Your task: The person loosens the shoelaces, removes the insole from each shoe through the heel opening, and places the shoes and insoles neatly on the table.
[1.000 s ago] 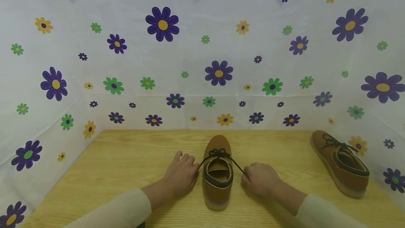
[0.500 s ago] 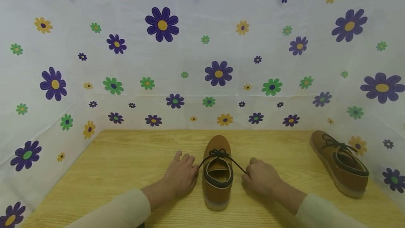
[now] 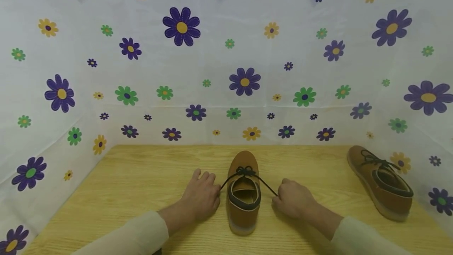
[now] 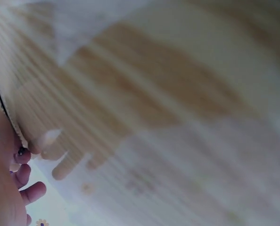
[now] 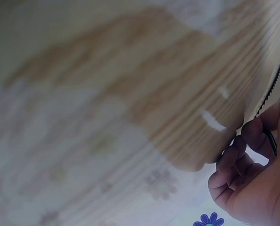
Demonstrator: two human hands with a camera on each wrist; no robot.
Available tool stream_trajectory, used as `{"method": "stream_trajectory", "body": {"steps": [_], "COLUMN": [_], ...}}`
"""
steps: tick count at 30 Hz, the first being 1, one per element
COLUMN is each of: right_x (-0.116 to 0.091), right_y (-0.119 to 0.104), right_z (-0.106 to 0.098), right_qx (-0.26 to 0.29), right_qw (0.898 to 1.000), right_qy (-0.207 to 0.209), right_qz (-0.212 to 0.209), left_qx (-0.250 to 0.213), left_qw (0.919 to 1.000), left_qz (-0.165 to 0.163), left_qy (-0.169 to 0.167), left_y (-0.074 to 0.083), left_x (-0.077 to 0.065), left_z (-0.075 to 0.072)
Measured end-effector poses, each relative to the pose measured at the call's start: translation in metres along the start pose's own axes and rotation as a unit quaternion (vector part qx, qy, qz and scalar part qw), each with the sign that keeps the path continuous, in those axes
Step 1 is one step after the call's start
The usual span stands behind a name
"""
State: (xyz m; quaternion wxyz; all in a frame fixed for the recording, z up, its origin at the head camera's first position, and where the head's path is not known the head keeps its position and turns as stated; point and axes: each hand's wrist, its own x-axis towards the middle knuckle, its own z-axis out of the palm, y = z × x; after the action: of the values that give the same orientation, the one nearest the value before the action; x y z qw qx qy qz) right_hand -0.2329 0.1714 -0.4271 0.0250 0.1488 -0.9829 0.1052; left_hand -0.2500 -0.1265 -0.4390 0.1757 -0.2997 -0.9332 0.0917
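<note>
A brown shoe (image 3: pixel 242 215) with a dark padded collar stands in the middle of the table, toe pointing away from me. Its dark shoelace (image 3: pixel 245 171) forms a bow with two small loops over the tongue. From the bow, one strand runs taut to each side. At the shoe's left, my left hand (image 3: pixel 201 196) pinches one strand, its other fingers partly extended. My right hand (image 3: pixel 293 200) grips the opposite strand with curled fingers; a piece of dark lace (image 5: pixel 271 141) shows between thumb and fingers in the right wrist view.
A matching brown shoe (image 3: pixel 383 188), its lace tied in a bow, stands at the right side of the wooden table (image 3: pixel 141 176). White cloth (image 3: pixel 219 58) printed with flowers encloses the back and both sides.
Both hands have drawn slightly farther apart, the left one leftward and the right one rightward, with more of each strand showing. The two shoes have stayed in place.
</note>
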Motion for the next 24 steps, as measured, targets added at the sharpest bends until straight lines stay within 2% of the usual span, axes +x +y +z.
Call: {"method": "stream_trajectory", "body": {"steps": [6, 9, 11, 14, 19, 24], "right_x": [-0.011, -0.013, -0.010, -0.005, 0.004, 0.010], "right_y": [-0.009, -0.015, -0.020, -0.026, -0.035, -0.036], "right_z": [0.005, 0.007, 0.008, 0.009, 0.009, 0.008], "right_qx": [0.098, 0.117, 0.123, 0.123, 0.110, 0.073], "right_qw": [0.995, 0.992, 0.990, 0.986, 0.976, 0.961], "right_qy": [-0.001, 0.042, 0.074, 0.105, 0.162, 0.241], "right_qz": [0.031, 0.018, 0.001, -0.036, -0.095, -0.112], "left_qx": [-0.033, -0.055, -0.071, -0.086, -0.081, -0.062], "left_qw": [0.9994, 0.9971, 0.9935, 0.9889, 0.9859, 0.9847], "left_qz": [-0.003, -0.008, -0.009, -0.006, 0.002, 0.008], "left_qy": [0.015, 0.053, 0.089, 0.121, 0.146, 0.162], "left_y": [0.006, 0.009, 0.010, 0.010, 0.007, 0.007], "left_x": [-0.011, -0.011, -0.009, -0.005, 0.003, 0.012], "left_z": [0.005, 0.005, 0.005, 0.005, 0.006, 0.005]}}
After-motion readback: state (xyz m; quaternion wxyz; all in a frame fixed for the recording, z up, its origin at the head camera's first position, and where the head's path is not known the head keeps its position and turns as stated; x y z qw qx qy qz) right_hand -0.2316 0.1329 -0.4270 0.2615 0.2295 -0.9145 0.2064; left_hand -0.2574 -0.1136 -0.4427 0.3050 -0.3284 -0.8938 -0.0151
